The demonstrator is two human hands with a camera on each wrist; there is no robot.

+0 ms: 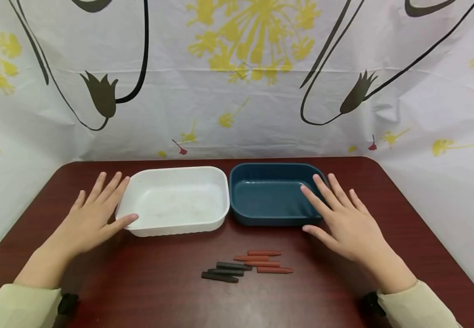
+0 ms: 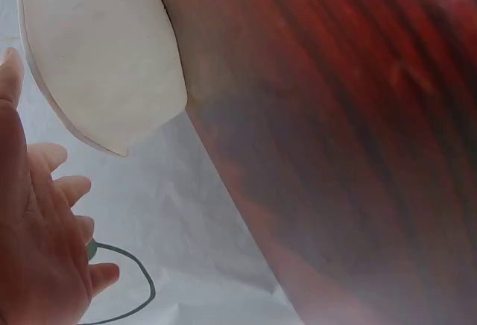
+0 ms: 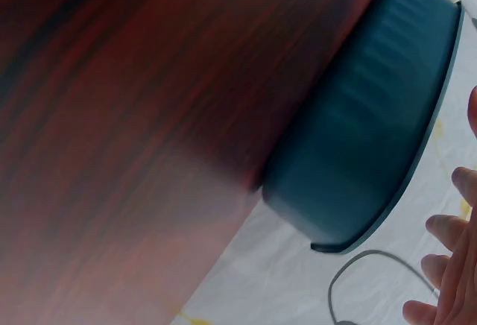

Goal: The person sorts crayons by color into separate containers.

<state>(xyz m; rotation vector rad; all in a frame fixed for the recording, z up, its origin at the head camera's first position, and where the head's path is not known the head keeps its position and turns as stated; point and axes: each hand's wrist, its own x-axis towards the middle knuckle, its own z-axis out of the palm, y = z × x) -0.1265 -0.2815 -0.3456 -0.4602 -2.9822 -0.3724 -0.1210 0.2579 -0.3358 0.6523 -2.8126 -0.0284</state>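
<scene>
My left hand [image 1: 91, 223], fingers spread and straight, is held over the left end of a white rectangular dish [image 1: 175, 200]. In the left wrist view the palm [image 2: 37, 243] shows beside the dish's outer wall [image 2: 104, 49]. At the right end of a dark blue dish [image 1: 269, 200] is my right hand [image 1: 351, 228], also with spread fingers and holding nothing. Whether either hand touches its dish, I cannot tell. Both dishes hold nothing. In front of them lie several red crayons [image 1: 268, 269] and three black crayons [image 1: 225, 272], close together.
The dishes stand side by side near the back edge of a dark red wood-grain table [image 1: 159, 282]. A white sheet [image 1: 237, 118] with yellow and grey plant prints hangs behind and at both sides. Each sleeve ends near a black wrist strap [image 1: 68, 304].
</scene>
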